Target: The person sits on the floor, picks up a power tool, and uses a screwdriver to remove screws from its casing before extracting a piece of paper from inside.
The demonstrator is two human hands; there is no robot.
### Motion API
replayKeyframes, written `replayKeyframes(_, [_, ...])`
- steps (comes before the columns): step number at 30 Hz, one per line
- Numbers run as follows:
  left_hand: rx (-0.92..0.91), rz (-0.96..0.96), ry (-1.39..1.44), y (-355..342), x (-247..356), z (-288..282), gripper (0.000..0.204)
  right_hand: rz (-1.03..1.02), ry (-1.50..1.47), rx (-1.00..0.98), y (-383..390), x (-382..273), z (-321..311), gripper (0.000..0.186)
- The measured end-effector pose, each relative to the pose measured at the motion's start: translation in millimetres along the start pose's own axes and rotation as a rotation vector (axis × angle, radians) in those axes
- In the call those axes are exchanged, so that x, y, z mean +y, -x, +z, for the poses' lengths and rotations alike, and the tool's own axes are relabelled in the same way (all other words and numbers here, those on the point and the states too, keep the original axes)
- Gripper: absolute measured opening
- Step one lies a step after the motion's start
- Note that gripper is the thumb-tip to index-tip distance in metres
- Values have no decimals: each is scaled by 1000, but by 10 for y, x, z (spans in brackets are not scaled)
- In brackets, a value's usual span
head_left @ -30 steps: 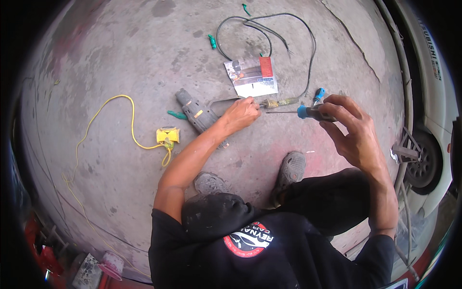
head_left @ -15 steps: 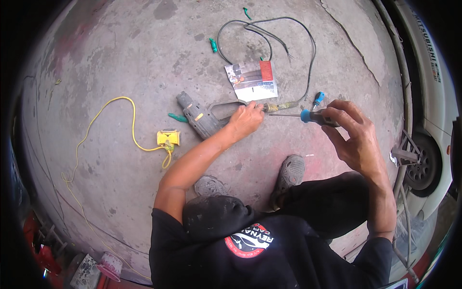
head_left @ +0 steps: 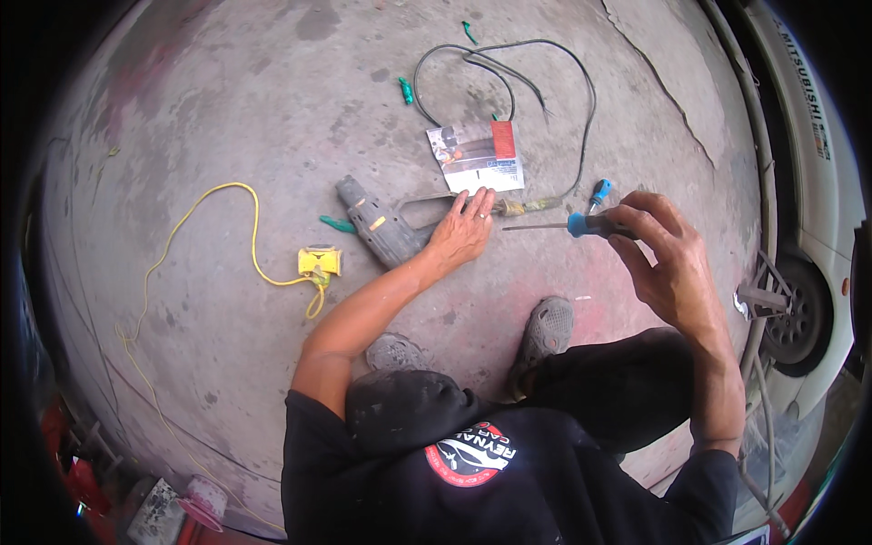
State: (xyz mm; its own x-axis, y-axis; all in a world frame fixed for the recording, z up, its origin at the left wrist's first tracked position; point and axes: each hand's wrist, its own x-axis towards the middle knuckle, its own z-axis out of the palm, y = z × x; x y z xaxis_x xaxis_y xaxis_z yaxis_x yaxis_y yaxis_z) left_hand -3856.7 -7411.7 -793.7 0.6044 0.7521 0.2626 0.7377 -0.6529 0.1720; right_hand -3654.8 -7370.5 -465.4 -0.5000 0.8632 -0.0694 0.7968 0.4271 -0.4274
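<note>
My left hand (head_left: 464,229) lies over the rear handle of a worn grey corded power tool (head_left: 382,224) on the concrete floor. Its fingers are stretched out and its thumb is hidden. In my right hand (head_left: 668,250) is a screwdriver (head_left: 581,224) with a blue and black handle. The shaft points left, its tip apart from the tool's cord end. A stretch of yellowish wrapping (head_left: 531,207) covers the black cord (head_left: 592,109) where it leaves the handle. Just beyond lies a second blue-handled screwdriver (head_left: 599,193).
A printed card (head_left: 481,168) lies beyond the tool. Green scraps (head_left: 405,91) are scattered on the floor. To the left sits a yellow outlet box (head_left: 318,262) with a yellow cord (head_left: 254,218). A white vehicle (head_left: 817,209) stands at the right, and a pink tub (head_left: 204,502) at the lower left.
My left hand's fingers have straightened from a curl at the cord end and now lie over the handle. The screwdriver's tip has dropped slightly nearer me.
</note>
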Motion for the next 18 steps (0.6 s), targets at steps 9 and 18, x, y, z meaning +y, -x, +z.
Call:
replayKeyframes(9, [-3, -192, 636, -49, -354, -189, 21, 29, -27, 30, 23, 75, 4, 23])
replayKeyframes(18, [-115, -46, 386, -94, -286, -169, 14, 38, -46, -9, -1, 68, 17, 24])
